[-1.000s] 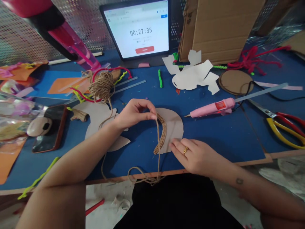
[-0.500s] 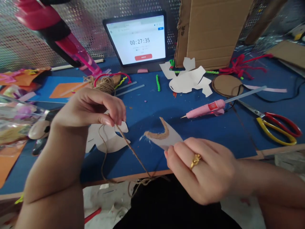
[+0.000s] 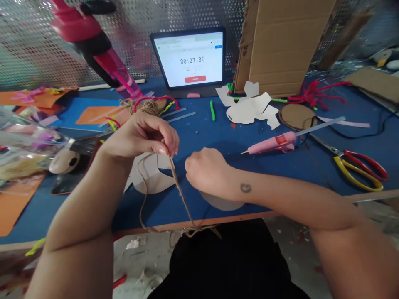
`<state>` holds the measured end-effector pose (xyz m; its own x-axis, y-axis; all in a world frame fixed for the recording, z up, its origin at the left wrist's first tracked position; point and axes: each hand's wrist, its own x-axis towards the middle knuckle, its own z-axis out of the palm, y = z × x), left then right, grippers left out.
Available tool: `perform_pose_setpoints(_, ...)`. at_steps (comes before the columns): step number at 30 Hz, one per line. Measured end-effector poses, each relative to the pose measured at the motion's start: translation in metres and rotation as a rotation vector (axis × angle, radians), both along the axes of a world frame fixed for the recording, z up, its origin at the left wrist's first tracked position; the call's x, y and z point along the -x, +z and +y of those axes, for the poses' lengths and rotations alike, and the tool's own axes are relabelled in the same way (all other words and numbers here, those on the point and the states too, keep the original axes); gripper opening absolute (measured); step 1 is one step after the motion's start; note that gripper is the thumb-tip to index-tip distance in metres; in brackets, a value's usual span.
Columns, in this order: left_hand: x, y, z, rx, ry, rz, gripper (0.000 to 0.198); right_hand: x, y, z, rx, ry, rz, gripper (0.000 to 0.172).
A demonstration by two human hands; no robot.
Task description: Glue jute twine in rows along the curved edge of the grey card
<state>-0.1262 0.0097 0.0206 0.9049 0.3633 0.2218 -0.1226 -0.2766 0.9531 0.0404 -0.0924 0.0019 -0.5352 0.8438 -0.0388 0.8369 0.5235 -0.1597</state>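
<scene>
My left hand (image 3: 146, 135) is closed in a pinch on a strand of brown jute twine (image 3: 180, 192) that runs down over the table's front edge to my lap. My right hand (image 3: 207, 170) is closed, turned palm down, pressing on a grey card cut-out (image 3: 222, 202) lying on the blue mat near the front edge; most of the cut-out is hidden under the hand and wrist. The twine's ball (image 3: 146, 107) lies behind my left hand. Another pale card shape (image 3: 152, 176) sits below my left hand.
A pink glue gun (image 3: 271, 142) lies right of centre. Red and yellow scissors (image 3: 363, 166) are at the right. A tablet (image 3: 193, 58) showing a timer stands at the back beside a cardboard sheet (image 3: 280, 41). A white paper cut-out (image 3: 249, 108) and a phone (image 3: 73, 164) lie around.
My right hand lifted the card cut-out off the table, then turned over and set it back down near the front edge. My left hand pulled the twine leftward and stays pinched on it.
</scene>
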Motion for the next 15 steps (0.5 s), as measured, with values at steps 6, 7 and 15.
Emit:
perform_pose_setpoints(6,-0.013,-0.01,-0.009,0.119,0.127,0.154,0.024,-0.043,-0.01,-0.032,-0.054,-0.071,0.043,0.028)
perform_pose_setpoints(7,-0.017,-0.013,-0.009,0.136,0.133,0.169,0.025,-0.058,-0.011,-0.042,-0.078,-0.069,0.103,0.026)
perform_pose_setpoints(15,-0.037,-0.034,-0.009,0.372,0.309,0.237,0.038,-0.134,-0.038,-0.094,-0.18,-0.089,0.144,0.034)
